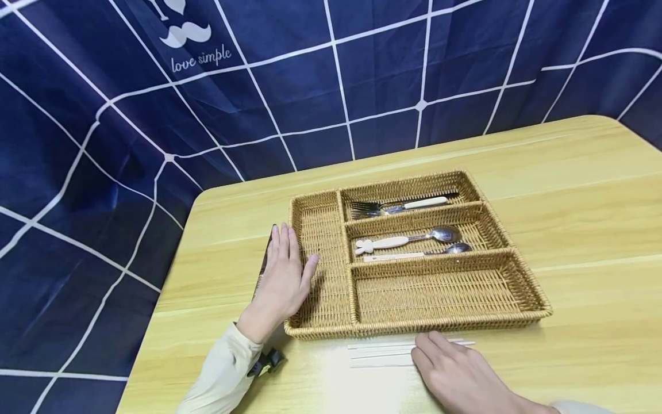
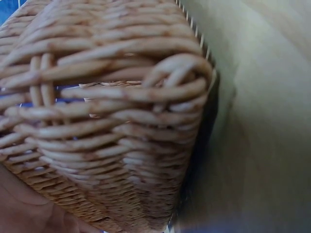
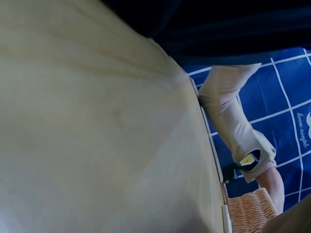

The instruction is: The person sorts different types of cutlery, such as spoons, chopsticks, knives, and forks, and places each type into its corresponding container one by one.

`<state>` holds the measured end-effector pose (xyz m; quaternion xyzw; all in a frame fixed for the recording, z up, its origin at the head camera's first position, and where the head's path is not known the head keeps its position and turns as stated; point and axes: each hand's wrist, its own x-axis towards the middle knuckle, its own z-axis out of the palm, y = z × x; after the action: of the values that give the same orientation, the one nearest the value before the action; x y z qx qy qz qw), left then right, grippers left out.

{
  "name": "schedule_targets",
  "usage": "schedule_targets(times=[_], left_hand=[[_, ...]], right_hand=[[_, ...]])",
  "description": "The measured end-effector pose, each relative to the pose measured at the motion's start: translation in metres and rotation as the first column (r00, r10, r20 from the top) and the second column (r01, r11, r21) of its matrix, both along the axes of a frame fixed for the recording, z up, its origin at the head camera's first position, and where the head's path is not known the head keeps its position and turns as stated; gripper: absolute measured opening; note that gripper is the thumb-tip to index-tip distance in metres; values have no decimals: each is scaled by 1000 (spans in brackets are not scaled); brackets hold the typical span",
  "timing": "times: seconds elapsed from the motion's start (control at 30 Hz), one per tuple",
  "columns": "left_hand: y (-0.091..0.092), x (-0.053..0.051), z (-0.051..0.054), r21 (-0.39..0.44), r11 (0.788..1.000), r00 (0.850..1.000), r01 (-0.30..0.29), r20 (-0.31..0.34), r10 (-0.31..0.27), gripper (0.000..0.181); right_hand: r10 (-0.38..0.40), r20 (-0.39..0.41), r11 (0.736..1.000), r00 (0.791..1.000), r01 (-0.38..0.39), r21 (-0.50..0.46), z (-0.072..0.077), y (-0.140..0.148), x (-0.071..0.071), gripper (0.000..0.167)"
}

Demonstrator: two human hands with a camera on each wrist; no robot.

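Note:
A wicker cutlery tray [image 1: 351, 287] with several compartments lies on the table. My left hand [image 1: 281, 276] rests over its left rim, fingers straight and thumb spread inside; the left wrist view shows the weave close up. Several thin white chopsticks [image 1: 380, 355] lie along the tray's front side. My right hand [image 1: 455, 368] has its fingers curled down over their right part, pinching them; the fingertips are hidden. Two forks [image 1: 424, 202], one white-handled and one dark-handled, lie in the back compartment. Two spoons [image 1: 395, 242] with white handles, one rabbit-shaped, lie in the middle one.
The wooden table [image 1: 595, 230] ends at a dark blue curtain [image 1: 383, 75] with white lines. A dark strip [image 1: 265, 261], partly behind my left hand, stands beside the tray; its kind cannot be told. A black strap [image 1: 266, 363] sits at my left wrist.

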<state>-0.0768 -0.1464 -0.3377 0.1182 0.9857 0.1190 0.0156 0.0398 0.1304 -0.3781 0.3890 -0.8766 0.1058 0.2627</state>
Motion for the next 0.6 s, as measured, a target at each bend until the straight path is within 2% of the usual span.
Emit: schedule_targets(times=[0.27,0.43,0.5,0.6], left_hand=[[1,0,0,17,1000,1000,-3,0,3,75],[1,-1,0,30,1000,1000,-4,10,4,75],[1,-1,0,28,1000,1000,-5,13,5,75],[1,-1,0,18,1000,1000,-5,6,5,75]], right_hand=[[20,-67,1000,998,-18,20,-9,-2,2,75],[5,-102,999,995,0,41,-14,-3,1,77],[6,-112,999,994,0,52,-12,-3,1,78],[16,-118,998,993,-8,64,2,0,-1,81]])
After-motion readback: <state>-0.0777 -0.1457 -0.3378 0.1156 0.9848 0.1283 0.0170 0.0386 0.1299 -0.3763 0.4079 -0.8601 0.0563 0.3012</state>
